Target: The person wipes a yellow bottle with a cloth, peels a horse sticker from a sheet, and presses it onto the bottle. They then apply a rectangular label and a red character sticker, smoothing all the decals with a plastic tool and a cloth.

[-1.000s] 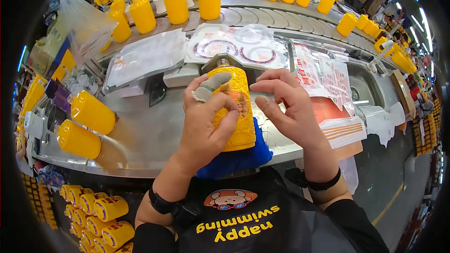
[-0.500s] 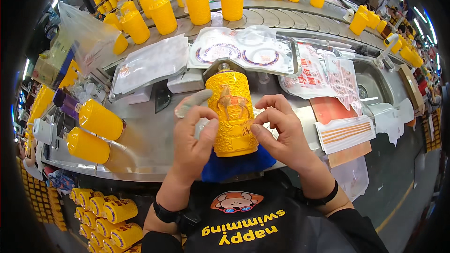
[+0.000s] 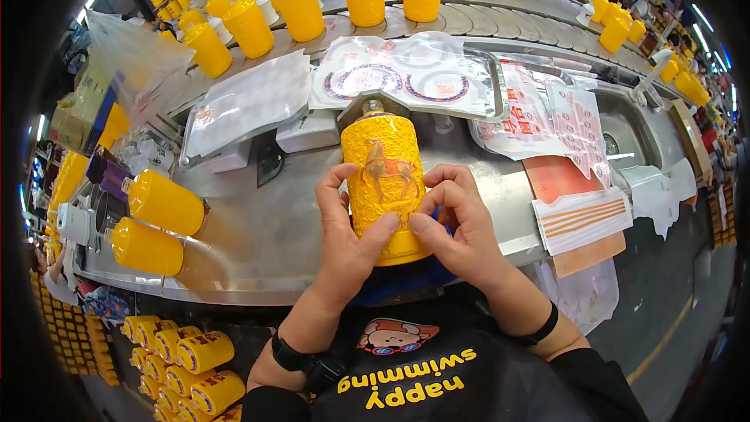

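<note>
Yellow bottle (image 3: 359, 141) leans back over the desk (image 3: 234, 246) in front of the seated worker, base toward the body, neck at a metal holder (image 3: 348, 115), blue cloth (image 3: 422, 277) beneath. Both hands are on it. The left hand (image 3: 344, 242) curls along its left side, thumb laid on the lower front; the right hand (image 3: 461, 223) bends in from the other side, thumb and finger drawn close together. Whether either one truly grips or merely presses, I cannot tell.

As for progress, a horse picture (image 3: 388, 176) already sits on the embossed front. Below it are small dark marks (image 3: 405, 219), partly covered by the thumbs, so I can't judge whether that lower part is finished.

Just behind the holder, sheets with ring-shaped prints (image 3: 391, 78) crowd the space, with a pale stack of sheets (image 3: 250, 101) to their left. Red-printed sheets (image 3: 512, 113) and a striped card (image 3: 582, 221) lie to the right, short of the sink (image 3: 629, 129). Two more bottles (image 3: 165, 202) lie at the left, their visible sides plain. Farther off, yellow bottles stand along a conveyor (image 3: 492, 22); decorated ones are stacked (image 3: 205, 350) low at the left.
</note>
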Demonstrator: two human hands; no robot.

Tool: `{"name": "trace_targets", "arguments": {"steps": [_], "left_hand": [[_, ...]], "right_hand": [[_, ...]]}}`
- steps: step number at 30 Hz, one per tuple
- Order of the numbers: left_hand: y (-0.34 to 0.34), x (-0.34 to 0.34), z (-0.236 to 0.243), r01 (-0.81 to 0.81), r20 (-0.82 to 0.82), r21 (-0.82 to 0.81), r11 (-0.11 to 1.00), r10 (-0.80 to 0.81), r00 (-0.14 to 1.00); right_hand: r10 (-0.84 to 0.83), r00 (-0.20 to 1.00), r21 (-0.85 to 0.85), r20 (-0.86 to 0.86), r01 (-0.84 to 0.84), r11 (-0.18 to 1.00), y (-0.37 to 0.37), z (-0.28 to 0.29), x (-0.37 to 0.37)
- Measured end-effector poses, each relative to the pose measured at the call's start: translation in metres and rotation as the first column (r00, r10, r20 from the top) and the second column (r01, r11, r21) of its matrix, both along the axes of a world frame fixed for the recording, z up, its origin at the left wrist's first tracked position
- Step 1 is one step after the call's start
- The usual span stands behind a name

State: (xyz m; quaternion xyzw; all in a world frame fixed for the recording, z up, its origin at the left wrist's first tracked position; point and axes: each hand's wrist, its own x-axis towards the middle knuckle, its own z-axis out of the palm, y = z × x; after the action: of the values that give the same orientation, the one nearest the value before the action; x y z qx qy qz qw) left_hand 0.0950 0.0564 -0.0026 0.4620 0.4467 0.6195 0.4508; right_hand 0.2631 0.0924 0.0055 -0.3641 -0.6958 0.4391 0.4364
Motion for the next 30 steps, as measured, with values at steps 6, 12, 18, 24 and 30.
{"name": "trace_targets", "arguments": {"steps": [6, 12, 18, 24, 30], "left_hand": [[0.001, -0.007, 0.005, 0.078, 0.036, -0.009, 0.997, -0.078, 0.996], [0.002, -0.006, 0.007, 0.087, 0.037, -0.005, 0.996, -0.087, 0.995], [0.002, -0.005, 0.005, 0.081, -0.006, 0.05, 0.995, -0.08, 0.997], [0.002, -0.003, -0.001, 0.079, 0.013, 0.054, 0.995, -0.08, 0.997], [0.002, -0.005, -0.004, 0.114, 0.102, 0.062, 0.992, -0.12, 0.988]], "right_hand": [[0.042, 0.995, -0.117, -0.093, -0.053, 0.992, 0.006, -0.006, 0.001], [0.061, 0.997, -0.089, -0.056, -0.066, 0.994, 0.007, -0.006, 0.002], [0.073, 0.996, -0.073, -0.051, -0.076, 0.994, 0.009, -0.006, 0.002], [0.07, 0.997, -0.048, -0.02, -0.071, 0.996, 0.009, -0.005, 0.003], [0.085, 0.994, -0.126, -0.072, -0.094, 0.988, 0.009, -0.005, 0.004]]}}
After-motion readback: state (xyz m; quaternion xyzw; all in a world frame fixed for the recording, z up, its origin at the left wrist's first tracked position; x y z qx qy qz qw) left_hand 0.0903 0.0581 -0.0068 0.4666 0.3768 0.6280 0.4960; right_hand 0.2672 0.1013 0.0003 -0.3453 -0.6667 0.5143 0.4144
